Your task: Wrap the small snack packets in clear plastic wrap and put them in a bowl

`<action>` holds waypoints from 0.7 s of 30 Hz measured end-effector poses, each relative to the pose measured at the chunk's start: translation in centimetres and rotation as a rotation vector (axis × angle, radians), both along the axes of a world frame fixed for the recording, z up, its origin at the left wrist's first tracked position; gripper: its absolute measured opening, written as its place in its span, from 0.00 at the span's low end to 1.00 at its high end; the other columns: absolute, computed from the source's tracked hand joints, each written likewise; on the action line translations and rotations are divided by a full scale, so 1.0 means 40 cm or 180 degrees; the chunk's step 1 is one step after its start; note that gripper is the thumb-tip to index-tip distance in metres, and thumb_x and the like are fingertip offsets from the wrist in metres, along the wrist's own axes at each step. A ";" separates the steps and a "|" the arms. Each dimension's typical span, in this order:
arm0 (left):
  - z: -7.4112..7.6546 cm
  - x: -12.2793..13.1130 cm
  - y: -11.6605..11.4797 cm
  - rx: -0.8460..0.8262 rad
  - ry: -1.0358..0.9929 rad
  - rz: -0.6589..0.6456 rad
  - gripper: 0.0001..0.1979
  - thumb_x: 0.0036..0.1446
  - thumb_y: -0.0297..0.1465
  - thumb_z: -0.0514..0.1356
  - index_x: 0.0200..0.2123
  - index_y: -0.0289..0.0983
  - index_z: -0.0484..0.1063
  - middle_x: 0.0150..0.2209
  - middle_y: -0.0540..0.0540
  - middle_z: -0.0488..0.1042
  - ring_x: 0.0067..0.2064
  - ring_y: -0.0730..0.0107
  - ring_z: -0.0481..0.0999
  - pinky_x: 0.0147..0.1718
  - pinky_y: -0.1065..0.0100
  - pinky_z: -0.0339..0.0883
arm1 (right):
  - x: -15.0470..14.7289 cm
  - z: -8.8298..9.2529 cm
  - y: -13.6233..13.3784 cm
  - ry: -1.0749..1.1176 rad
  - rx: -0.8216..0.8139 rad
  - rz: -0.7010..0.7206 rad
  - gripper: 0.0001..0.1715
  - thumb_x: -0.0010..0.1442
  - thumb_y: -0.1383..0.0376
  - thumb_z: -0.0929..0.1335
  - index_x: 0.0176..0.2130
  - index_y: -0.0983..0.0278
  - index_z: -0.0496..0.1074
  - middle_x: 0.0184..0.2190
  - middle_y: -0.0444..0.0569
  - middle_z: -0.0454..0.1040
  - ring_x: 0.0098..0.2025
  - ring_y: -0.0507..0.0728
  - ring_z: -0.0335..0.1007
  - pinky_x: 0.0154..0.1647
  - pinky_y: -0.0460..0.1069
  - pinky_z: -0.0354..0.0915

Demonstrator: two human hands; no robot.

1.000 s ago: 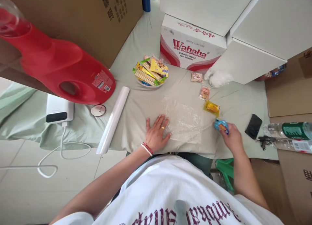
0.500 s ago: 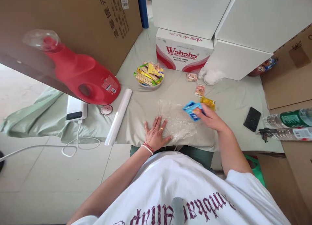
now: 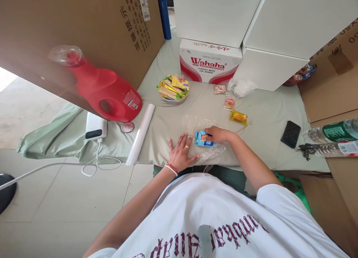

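A sheet of clear plastic film (image 3: 215, 152) lies spread on the cloth-covered surface in front of me. My left hand (image 3: 181, 152) rests flat with fingers spread, over the film's left edge. My right hand (image 3: 216, 134) has its fingers on a blue snack packet (image 3: 203, 138) at the middle of the film; the fingertips partly cover it. Right of the film lie a yellow-wrapped snack (image 3: 238, 117), a small pink packet (image 3: 229, 103) and another pinkish packet (image 3: 220, 89). A clear bowl (image 3: 175, 101) of wrapped snack sticks stands farther back.
On the left are a white roll (image 3: 140, 134), a red jug (image 3: 109, 88), a round pink lid-like disc (image 3: 128, 127) and a corded power bank (image 3: 96, 126). A Wahaba-labelled carton (image 3: 210, 62) stands behind. To the right are a black phone (image 3: 291, 134) and plastic bottles (image 3: 339, 131).
My right hand has moved left with the blue packet and brought it down onto the film. The yellow-wrapped snack now shows fully. My left hand stays in place.
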State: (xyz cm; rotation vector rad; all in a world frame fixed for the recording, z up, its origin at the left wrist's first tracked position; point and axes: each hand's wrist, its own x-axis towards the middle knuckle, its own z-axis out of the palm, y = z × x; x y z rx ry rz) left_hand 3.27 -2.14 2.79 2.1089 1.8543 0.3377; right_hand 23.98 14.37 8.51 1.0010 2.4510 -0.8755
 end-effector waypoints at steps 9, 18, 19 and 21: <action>0.022 -0.109 0.020 -0.0109 -0.0172 -0.0331 0.36 0.59 0.31 0.53 0.72 0.42 0.61 0.74 0.40 0.58 0.75 0.49 0.56 0.72 0.33 0.41 | 0.088 0.018 -0.091 0.0974 0.0781 -0.0899 0.30 0.69 0.56 0.67 0.65 0.64 0.68 0.60 0.62 0.70 0.61 0.67 0.65 0.64 0.60 0.62; 0.044 -0.158 0.048 -0.0362 -0.0308 -0.1602 0.49 0.40 0.24 0.57 0.70 0.48 0.65 0.73 0.48 0.62 0.78 0.48 0.48 0.73 0.33 0.26 | 0.161 0.005 -0.289 0.0768 0.0681 -0.0491 0.23 0.66 0.59 0.70 0.59 0.60 0.74 0.48 0.59 0.78 0.58 0.69 0.67 0.59 0.64 0.64; 0.041 -0.165 0.055 -0.0365 -0.0345 -0.1618 0.45 0.43 0.25 0.57 0.68 0.48 0.67 0.71 0.47 0.65 0.77 0.48 0.49 0.73 0.33 0.26 | 0.168 -0.001 -0.296 0.0828 0.0579 -0.0595 0.16 0.67 0.61 0.68 0.53 0.60 0.77 0.43 0.57 0.79 0.53 0.67 0.69 0.56 0.62 0.66; 0.037 -0.177 0.073 -0.0357 -0.0477 -0.1543 0.30 0.53 0.29 0.57 0.59 0.48 0.76 0.67 0.47 0.72 0.76 0.50 0.53 0.73 0.34 0.30 | 0.186 -0.006 -0.298 0.1142 0.0324 -0.0907 0.12 0.69 0.58 0.66 0.43 0.59 0.78 0.34 0.52 0.77 0.45 0.63 0.70 0.50 0.58 0.67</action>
